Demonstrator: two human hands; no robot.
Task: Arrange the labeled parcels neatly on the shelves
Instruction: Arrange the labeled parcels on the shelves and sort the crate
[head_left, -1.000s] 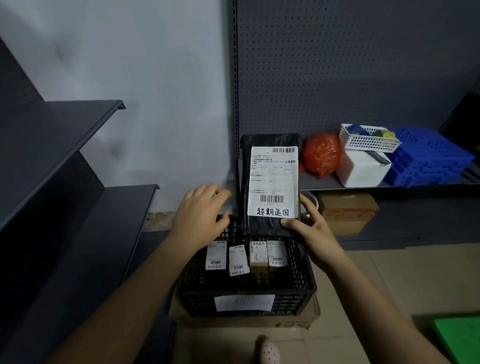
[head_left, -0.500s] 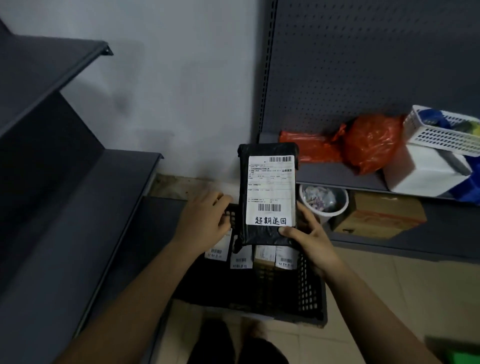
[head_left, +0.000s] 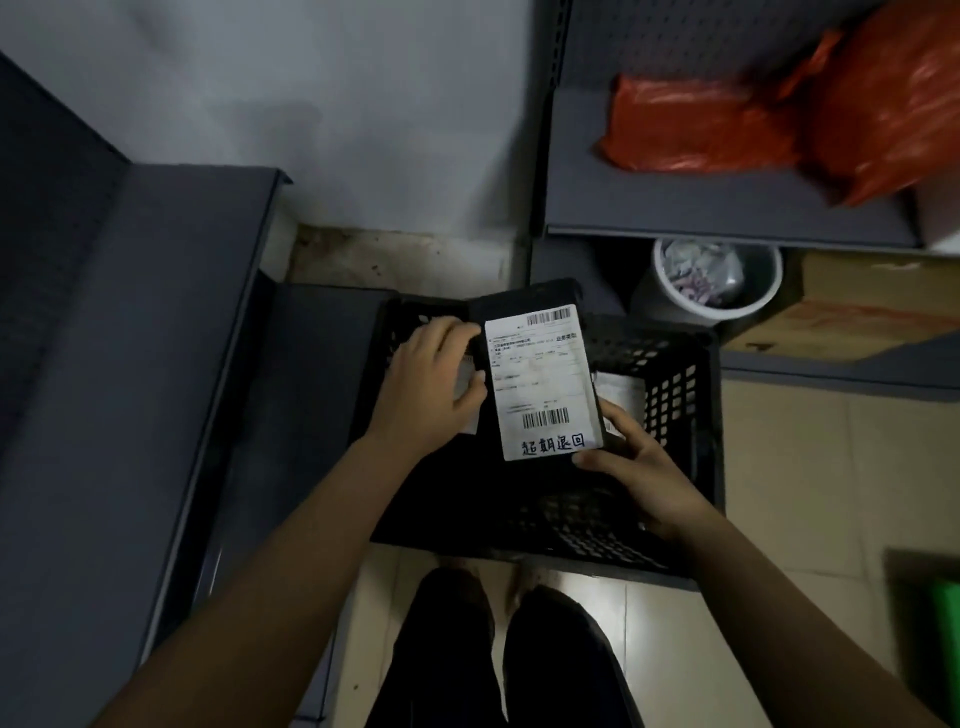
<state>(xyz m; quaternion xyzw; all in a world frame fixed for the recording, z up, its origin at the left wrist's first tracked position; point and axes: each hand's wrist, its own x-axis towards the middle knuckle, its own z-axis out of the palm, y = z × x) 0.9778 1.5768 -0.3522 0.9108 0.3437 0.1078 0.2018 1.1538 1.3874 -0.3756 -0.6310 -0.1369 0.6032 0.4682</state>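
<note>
Holding a flat black plastic-wrapped parcel with white label (head_left: 540, 379) above the black perforated plastic crate (head_left: 670, 395). Pinched at its 5 o'clock corner by the right hand (head_left: 639, 467). At its 9 o'clock edge, left hand (head_left: 431, 384) curled; cannot tell whether gripping.

Dark tones, one white label.
Black parcel (head_left: 524, 300) with white, barcoded label (head_left: 541, 382); black lattice crate (head_left: 670, 395); orange-red bags (head_left: 696, 124); grey shelf (head_left: 675, 208); beige floor tiles (head_left: 805, 467).
</note>
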